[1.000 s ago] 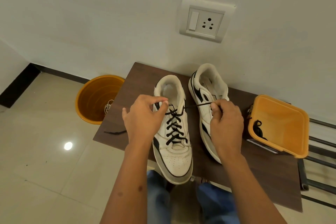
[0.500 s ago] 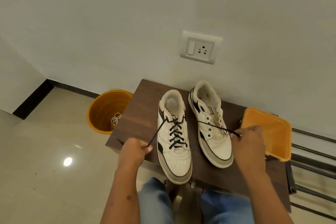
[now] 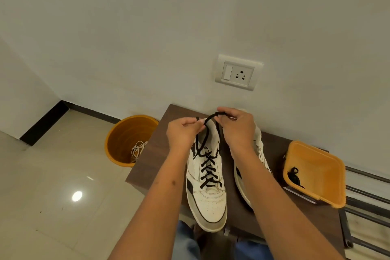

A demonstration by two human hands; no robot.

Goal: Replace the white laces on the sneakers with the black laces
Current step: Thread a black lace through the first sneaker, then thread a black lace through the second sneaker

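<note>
Above left sneaker (image 3: 207, 183) collar: both hands pinching black lace (image 3: 207, 121) ends together, left hand (image 3: 182, 133) and right hand (image 3: 237, 129) equally near; lace runs straight down toward eyelets.

Sneakers (image 3: 207, 179) on table (image 3: 152, 164).

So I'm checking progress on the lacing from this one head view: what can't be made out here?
- Right sneaker: the right hand and forearm cover its eyelets, so whether it has a lace is hidden.
- Black lace tips: pinched inside the left hand and right hand.
- Orange tub: the dark bundle inside is too small to identify.
- Orange bucket: the table edge cuts off the white laces.
</note>
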